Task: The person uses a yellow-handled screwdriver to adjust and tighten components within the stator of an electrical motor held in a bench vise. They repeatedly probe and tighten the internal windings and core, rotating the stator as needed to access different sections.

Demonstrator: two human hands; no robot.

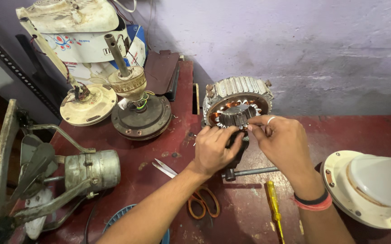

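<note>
A round grey motor stator [237, 97] with copper windings stands tilted on the dark red table [349, 131], against the wall. My left hand [213, 149] and my right hand [283, 144] meet at its lower front, fingers pinched on the winding area. Whether the fingers hold a wire is hidden. My right hand wears a ring and red and black wristbands. A metal shaft [249, 172] lies under my hands.
Orange-handled scissors [191, 190] and a yellow screwdriver [274, 208] lie near my forearms. A fan motor with an upright shaft [134, 101], a cream fan base [87, 106], a grey motor with blades [84, 169] sit left. A white round cover [372, 187] sits right.
</note>
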